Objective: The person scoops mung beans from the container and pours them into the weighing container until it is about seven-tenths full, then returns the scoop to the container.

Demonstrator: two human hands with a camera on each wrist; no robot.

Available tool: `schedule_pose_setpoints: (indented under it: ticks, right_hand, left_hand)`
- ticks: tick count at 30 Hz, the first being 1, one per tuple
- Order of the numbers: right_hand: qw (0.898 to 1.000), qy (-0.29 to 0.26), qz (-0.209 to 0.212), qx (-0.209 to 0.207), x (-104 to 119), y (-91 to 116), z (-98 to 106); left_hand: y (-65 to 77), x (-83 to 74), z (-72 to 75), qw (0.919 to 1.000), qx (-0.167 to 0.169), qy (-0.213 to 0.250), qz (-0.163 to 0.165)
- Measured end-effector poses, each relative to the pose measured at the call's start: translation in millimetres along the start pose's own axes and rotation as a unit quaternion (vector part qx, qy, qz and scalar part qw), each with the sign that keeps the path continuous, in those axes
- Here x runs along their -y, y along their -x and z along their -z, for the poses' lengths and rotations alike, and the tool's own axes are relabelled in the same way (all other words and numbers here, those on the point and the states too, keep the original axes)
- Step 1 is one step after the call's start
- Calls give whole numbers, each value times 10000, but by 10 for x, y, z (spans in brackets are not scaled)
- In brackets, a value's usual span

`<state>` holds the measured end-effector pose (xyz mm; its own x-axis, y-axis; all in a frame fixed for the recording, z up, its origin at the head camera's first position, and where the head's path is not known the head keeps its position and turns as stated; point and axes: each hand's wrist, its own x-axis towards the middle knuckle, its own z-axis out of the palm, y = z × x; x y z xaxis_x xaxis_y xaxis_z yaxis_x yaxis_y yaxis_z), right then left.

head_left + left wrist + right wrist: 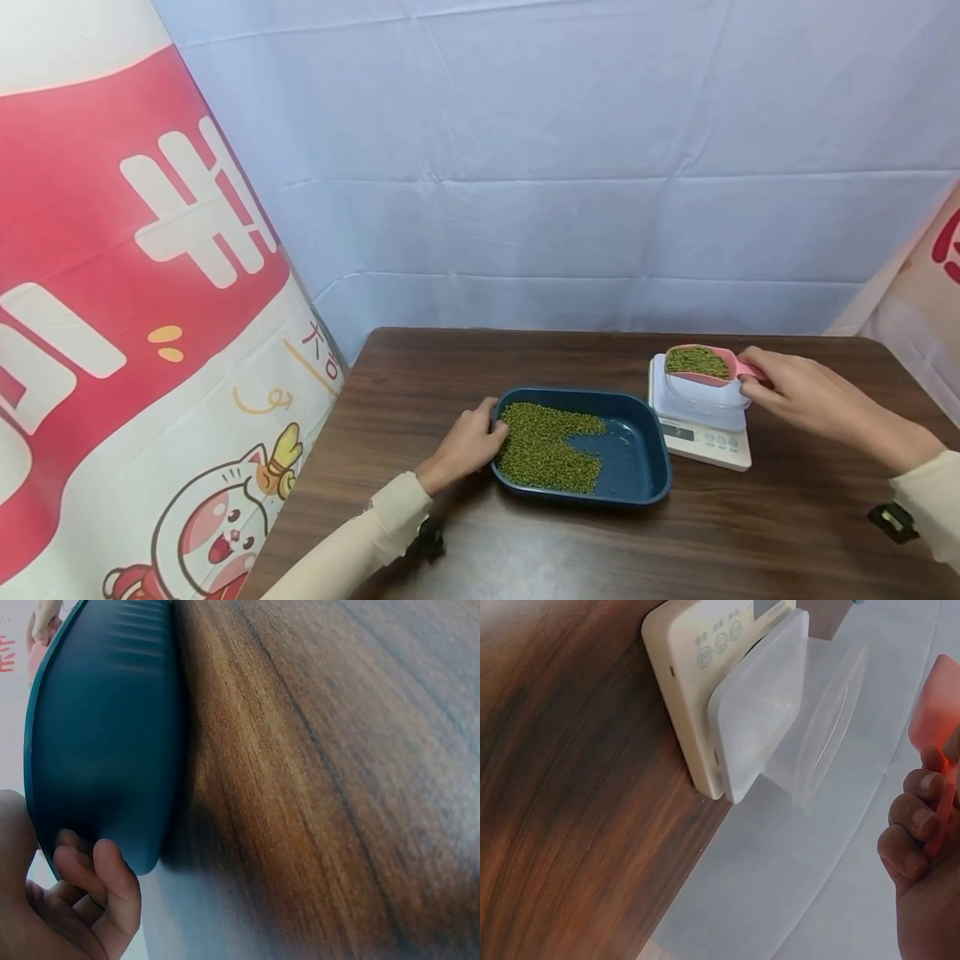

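My left hand [467, 439] grips the left rim of a dark blue tray [632, 457], thumb over the edge. In the left wrist view its curled fingers [116, 877] lie against the tray's outer wall. Green mung beans [547, 450] cover the tray's left part, and its right part shows bare bottom. My right hand [798, 393] holds a pink scoop [733, 363] by its handle, loaded with mung beans. The scoop is above a clear plastic bowl [832, 724], which stands on a white kitchen scale [712, 444].
The brown wooden table [442, 358] carries the tray and, to its right, the scale. A pale cloth [540, 225] hangs behind the table's far edge. At the left hangs a red and white printed banner [90, 208].
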<state>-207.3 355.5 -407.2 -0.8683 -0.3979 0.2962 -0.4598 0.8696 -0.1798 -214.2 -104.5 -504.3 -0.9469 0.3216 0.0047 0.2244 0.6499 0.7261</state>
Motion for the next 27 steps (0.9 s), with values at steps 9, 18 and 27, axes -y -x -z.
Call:
schedule_pose_setpoints:
  ticks: [9,18,27]
  right_hand:
    - [9997,94,-205,-109,-151,83,-36]
    - [9996,185,-168,-136,-310,161,-56]
    - [9989,214,-407,32,-396,203,-64]
  left_hand:
    - [4,19,-3,10000,15,1,72]
    - [7,11,4,10000,32,23,43]
    - [2,10,1,9999,37,-51,92]
